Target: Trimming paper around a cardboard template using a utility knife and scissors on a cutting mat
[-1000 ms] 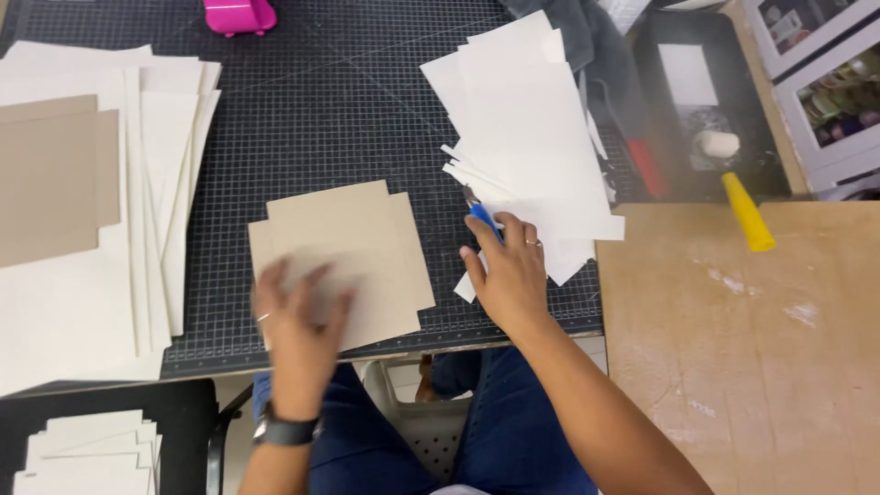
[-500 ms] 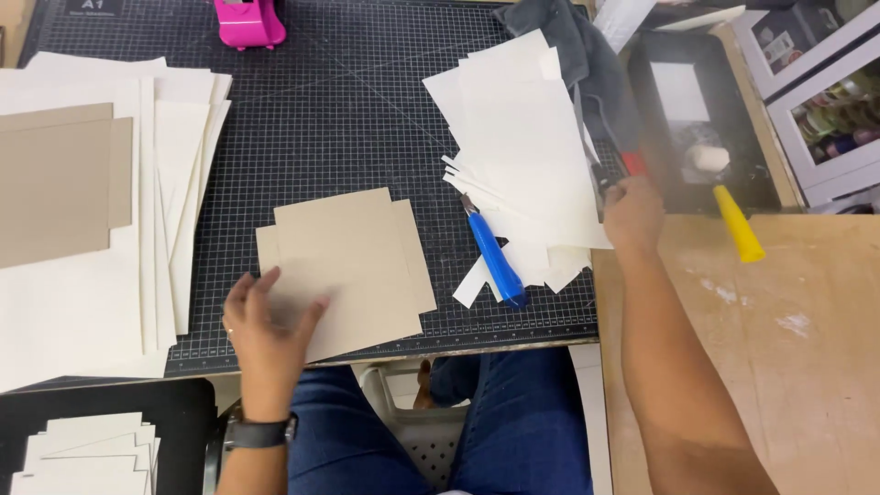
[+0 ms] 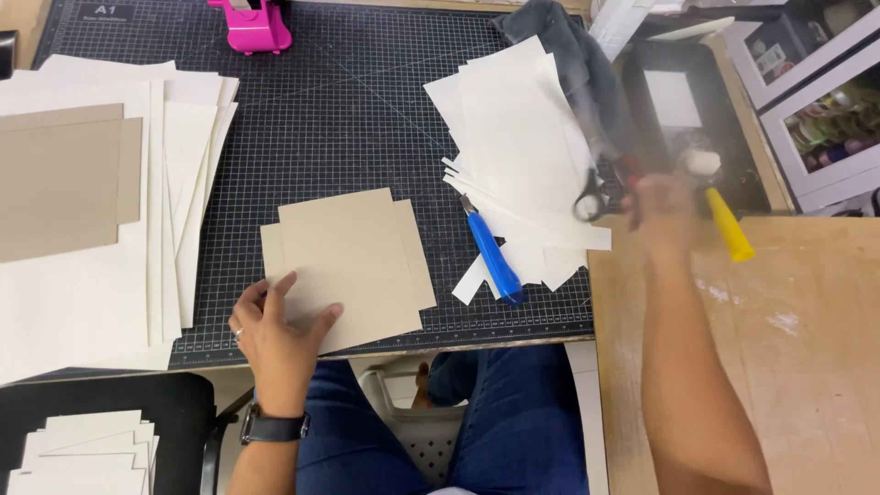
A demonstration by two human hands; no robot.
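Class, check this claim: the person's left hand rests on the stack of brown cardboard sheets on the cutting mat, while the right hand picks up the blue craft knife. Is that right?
Not quite. The right hand is lifting a pair of scissors, not the blue craft knife, which lies untouched on the cutting mat. The left hand does rest on the brown cardboard sheets. The head view shows this.
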